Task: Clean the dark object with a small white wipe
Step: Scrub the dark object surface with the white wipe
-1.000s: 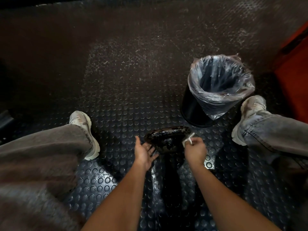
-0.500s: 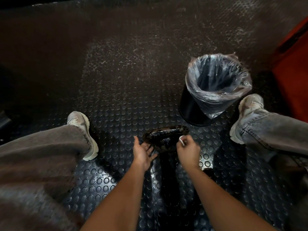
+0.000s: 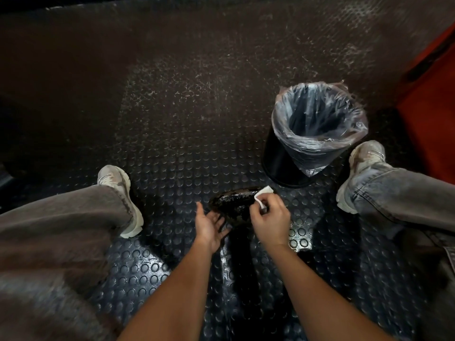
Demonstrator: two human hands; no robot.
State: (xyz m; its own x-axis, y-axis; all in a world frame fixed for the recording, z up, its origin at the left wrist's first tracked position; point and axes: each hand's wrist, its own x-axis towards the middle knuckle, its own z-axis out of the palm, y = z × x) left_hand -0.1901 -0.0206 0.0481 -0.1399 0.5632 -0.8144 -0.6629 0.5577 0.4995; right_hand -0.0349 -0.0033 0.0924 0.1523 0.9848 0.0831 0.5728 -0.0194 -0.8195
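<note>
A dark, glossy, rounded object [image 3: 234, 203] is held low between my knees above the studded floor. My left hand [image 3: 209, 225] cups it from below on the left, palm up and fingers reaching under its near edge. My right hand [image 3: 269, 221] pinches a small white wipe [image 3: 262, 195] and holds it against the object's right end. The near part of the object is hidden behind both hands.
A black bin lined with a clear plastic bag [image 3: 317, 134] stands just beyond the object, to the right. My white shoes [image 3: 120, 193] [image 3: 362, 168] and jeans flank the hands. The floor is dark studded rubber [image 3: 172, 143]. An orange surface [image 3: 430, 107] rises at far right.
My right hand has shifted the wipe along the object's right end, and more of the wipe now shows above my fingers. The left hand has stayed under the object.
</note>
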